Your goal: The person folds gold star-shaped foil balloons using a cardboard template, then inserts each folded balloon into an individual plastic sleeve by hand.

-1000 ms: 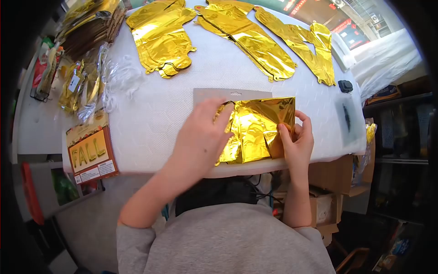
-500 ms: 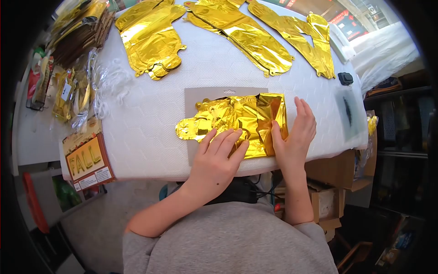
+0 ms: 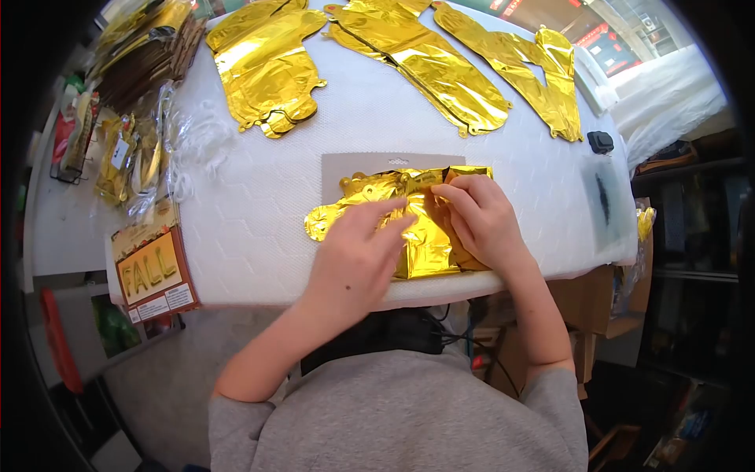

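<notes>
A folded gold foil balloon (image 3: pixel 429 244) lies over a grey card (image 3: pixel 338 167) near the front edge of the padded white table. My left hand (image 3: pixel 350 256) rests on the left half of the foil, fingers apart and slightly bent. On the right part, my right hand (image 3: pixel 484 224) has its fingers curled inward, thumb and fingertips together at a fold of the foil. Part of the foil is hidden beneath both hands. The balloon's rounded end (image 3: pixel 317 223) sticks out past the card's left side.
Flat gold foil letter balloons (image 3: pixel 271 71) lie along the far side of the table. A "FALL" package (image 3: pixel 153 271) sits at the left front corner. White string (image 3: pixel 204 134) and bagged foil pieces (image 3: pixel 122 161) are at left. A small black device (image 3: pixel 600 142) stands at right.
My right hand has moved left from the foil's right edge onto its upper part, its fingers curling in. My left hand has shifted slightly left and up, with fingers lifted a little.
</notes>
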`<state>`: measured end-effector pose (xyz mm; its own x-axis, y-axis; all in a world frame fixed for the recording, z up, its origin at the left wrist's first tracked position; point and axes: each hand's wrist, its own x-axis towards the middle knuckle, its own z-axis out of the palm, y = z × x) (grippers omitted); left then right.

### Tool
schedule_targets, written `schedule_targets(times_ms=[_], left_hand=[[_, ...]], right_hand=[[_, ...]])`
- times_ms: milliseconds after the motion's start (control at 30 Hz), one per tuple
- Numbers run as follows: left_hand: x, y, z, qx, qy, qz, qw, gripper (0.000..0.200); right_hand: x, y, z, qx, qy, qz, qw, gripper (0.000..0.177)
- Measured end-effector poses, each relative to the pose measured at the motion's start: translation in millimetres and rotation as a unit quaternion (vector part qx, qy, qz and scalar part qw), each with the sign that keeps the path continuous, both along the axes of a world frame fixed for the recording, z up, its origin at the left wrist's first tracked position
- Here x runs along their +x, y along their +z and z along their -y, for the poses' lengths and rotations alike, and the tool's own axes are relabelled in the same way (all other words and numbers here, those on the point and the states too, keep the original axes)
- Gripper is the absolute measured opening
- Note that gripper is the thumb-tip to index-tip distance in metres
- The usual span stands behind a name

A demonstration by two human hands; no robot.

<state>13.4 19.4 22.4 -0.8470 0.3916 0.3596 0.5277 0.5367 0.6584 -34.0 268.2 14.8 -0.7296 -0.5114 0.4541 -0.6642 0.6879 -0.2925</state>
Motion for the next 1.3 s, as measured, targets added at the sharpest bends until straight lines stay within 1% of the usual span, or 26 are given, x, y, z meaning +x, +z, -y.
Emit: schedule_targets(times_ms=[67,100,133,167,200,300,400,633,700,733,800,867,1033,1133,1200,1233,1300], left_hand=[[-25.0,1.1,3.0,0.004,0.006,-0.010,1.000,0.044],[-34.5,1.2,4.6,0.010,0.014,-0.022,1.000,0.047],[-40.3,0.4,7.0,0.010,0.013,-0.024,1.000,0.047],[-45.3,-1.2,9.5,-0.026,0.005,-0.020,0.999,0.050],[-47.9,-3.0,11.6,-0.061,-0.002,-0.015,0.998,0.053],[-50.9,-7.8,14.4,-0.091,-0.002,-0.034,0.995,0.053],[-52.8,-9.1,13.5,-0.096,0.002,-0.047,0.994,0.049],[-53.9,-9.9,13.9,-0.090,0.009,-0.035,0.995,0.040],[-55.1,-11.2,16.6,-0.133,-0.001,-0.090,0.987,0.039],[-54.8,-9.9,16.8,-0.133,-0.001,-0.090,0.987,0.039],[-53.9,-5.0,16.9,-0.180,-0.008,-0.111,0.977,0.038],[-54.0,-2.5,17.5,-0.183,-0.011,-0.109,0.977,0.038],[-54.2,-4.2,20.1,-0.176,-0.011,-0.103,0.979,0.037],[-53.6,-4.5,22.2,-0.192,-0.018,-0.111,0.975,0.041],[-50.5,4.8,24.3,-0.166,-0.035,-0.073,0.983,0.053],[-49.4,6.9,24.6,-0.166,-0.035,-0.073,0.983,0.053],[-48.4,9.9,24.9,-0.180,-0.049,-0.064,0.980,0.065]], right_hand=[[0.2,1.1,2.5,0.012,0.015,-0.014,1.000,0.035],[1.2,1.5,2.4,0.011,0.013,-0.014,1.000,0.035],[1.2,2.1,2.4,0.022,0.018,-0.015,1.000,0.040],[0.5,2.5,2.3,0.032,0.022,-0.015,0.999,0.044],[0.0,1.8,2.2,0.031,0.021,-0.016,0.999,0.044],[-0.3,-1.3,1.7,0.025,0.020,-0.026,0.999,0.046],[0.9,-2.7,2.5,0.016,0.020,-0.027,0.999,0.046],[0.8,-2.2,1.2,0.035,0.019,-0.030,0.999,0.045],[0.6,-2.9,0.5,0.038,0.019,-0.031,0.999,0.045],[0.6,-3.2,1.0,0.047,0.018,-0.029,0.998,0.045],[1.5,-2.6,1.9,0.056,0.016,-0.027,0.998,0.046],[2.4,-0.3,2.7,0.074,0.011,-0.008,0.997,0.047],[1.2,-4.0,1.2,0.074,0.012,-0.004,0.997,0.049],[1.0,-3.1,0.9,0.073,0.011,0.000,0.997,0.049],[1.9,-3.4,1.0,0.073,0.010,0.004,0.997,0.049],[1.8,-3.5,0.7,0.074,0.011,0.006,0.997,0.049],[1.3,-4.0,-0.4,0.075,0.011,0.008,0.997,0.049]])
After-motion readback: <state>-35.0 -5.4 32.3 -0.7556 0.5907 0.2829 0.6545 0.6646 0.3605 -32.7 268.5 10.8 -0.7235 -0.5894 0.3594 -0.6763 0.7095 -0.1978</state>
